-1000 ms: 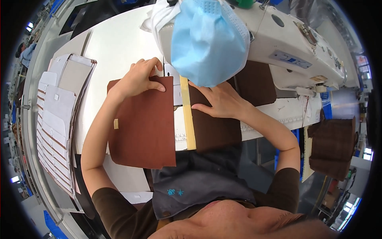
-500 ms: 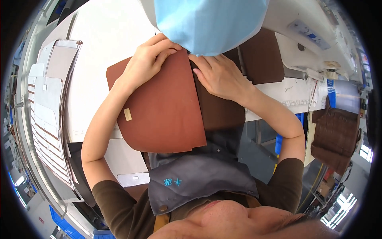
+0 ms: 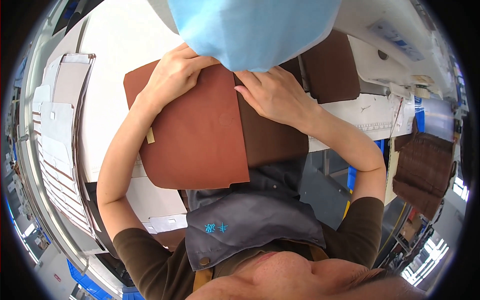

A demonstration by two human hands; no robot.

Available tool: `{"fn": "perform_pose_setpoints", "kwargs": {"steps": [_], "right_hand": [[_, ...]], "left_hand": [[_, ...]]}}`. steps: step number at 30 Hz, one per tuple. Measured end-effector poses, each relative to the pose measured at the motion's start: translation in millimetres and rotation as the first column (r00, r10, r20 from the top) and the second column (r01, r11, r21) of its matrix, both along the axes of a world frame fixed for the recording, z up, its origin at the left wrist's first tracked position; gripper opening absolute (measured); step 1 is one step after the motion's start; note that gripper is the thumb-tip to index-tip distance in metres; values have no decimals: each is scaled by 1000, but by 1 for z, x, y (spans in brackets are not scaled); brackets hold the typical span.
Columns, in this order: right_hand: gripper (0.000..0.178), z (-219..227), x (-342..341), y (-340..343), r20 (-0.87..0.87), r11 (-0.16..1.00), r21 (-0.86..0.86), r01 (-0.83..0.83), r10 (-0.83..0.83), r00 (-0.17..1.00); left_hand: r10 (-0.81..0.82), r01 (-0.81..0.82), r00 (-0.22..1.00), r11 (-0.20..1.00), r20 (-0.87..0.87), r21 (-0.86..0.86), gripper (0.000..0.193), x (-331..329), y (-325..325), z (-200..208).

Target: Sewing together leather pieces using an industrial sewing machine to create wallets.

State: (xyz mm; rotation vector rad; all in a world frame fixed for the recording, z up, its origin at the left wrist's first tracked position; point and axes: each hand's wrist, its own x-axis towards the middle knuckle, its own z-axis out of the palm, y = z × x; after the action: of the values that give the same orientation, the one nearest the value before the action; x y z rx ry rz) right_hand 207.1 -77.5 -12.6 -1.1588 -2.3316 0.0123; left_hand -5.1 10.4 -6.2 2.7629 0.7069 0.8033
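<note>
Red-brown panel (image 3: 200,127): count 1. Lies across the front edge of the white tabletop (image 3: 112,40), left of the sewing machine; its lower part overhangs that edge. One small pale-yellow tab (image 3: 150,135) at its left side.

Dark brown panel (image 3: 272,137): 1 under the right hand, also overhanging the front edge. Red-brown panel's right edge runs along it, the two touching.

Hands: 2, both on the work. Left hand (image 3: 176,75) lies on the upper part of the red-brown panel, fingers bent; fingertips partly hidden, so cannot tell whether it pinches the sheet. Right hand (image 3: 275,95) lies palm down on the dark brown panel, thumb apart from the fingers, close to the seam line; fingertips hidden, grip cannot be told.

Light-blue face mask (image 3: 255,32): 1, covering the view above the hands.

White sewing machine (image 3: 345,17): 1, toward the tabletop's far right corner. Beside it, 1 further dark brown piece (image 3: 331,70) on the tabletop.

Fanned stack of pale-grey pieces (image 3: 60,150): 1, along the tabletop's left edge; layers overlap, exact count not readable.

Beyond the tabletop's right edge: 1 dark brown bundle (image 3: 424,172). Below the front edge, at left: at least 2 pale sheets (image 3: 156,202). Dark grey apron (image 3: 255,232): 1.
</note>
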Motion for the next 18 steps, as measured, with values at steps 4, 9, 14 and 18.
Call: {"fn": "perform_pose_setpoints", "kwargs": {"steps": [4,9,14,18], "right_hand": [[34,-1,0,0,3,1000,-3,6,-6,1000],[32,0,-2,-2,8,1000,10,8,-8,1000],[31,-7,1,0,16,999,49,13,-14,1000],[32,-1,0,5,21,998,60,-1,0,1000]], "left_hand": [[9,-10,1000,1000,-18,-23,42,0,0,0],[1,-1,1000,1000,-5,3,42,-1,0,-2],[-32,32,999,999,22,40,40,3,3,-7],[-86,85,996,994,18,75,37,4,8,-3]]}}
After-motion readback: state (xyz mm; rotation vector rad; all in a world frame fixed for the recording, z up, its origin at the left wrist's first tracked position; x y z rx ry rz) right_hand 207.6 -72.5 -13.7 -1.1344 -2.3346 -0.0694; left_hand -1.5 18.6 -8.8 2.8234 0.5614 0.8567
